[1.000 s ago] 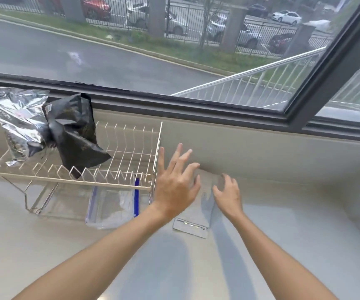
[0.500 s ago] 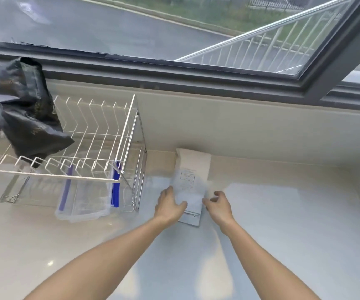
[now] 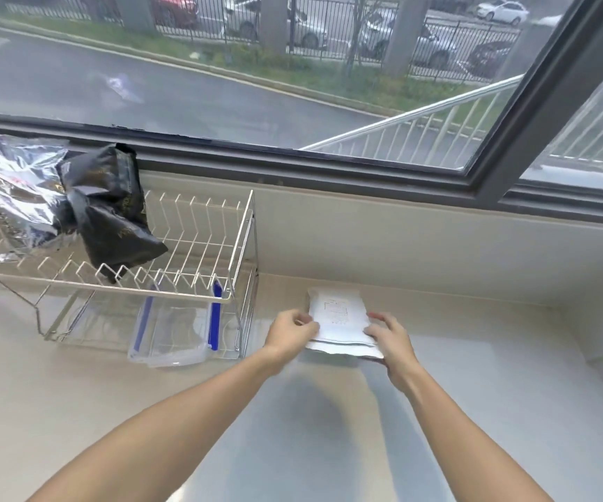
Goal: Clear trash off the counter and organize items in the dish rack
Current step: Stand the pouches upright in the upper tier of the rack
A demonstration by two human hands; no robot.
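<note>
Head view: a flat white pouch at lower centre of the frame was gripped by its side edges, left hand and right hand closed on it, its near end lifted off the counter, probably for carrying away. The dish rack at left, holding a black bag, a silver bag and a clear blue-edged bag beneath, was seen just beside the left hand, though nothing blocked the lift.

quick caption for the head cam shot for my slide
Both hands, left and right, lift a white pouch off the counter beside the dish rack.
</note>
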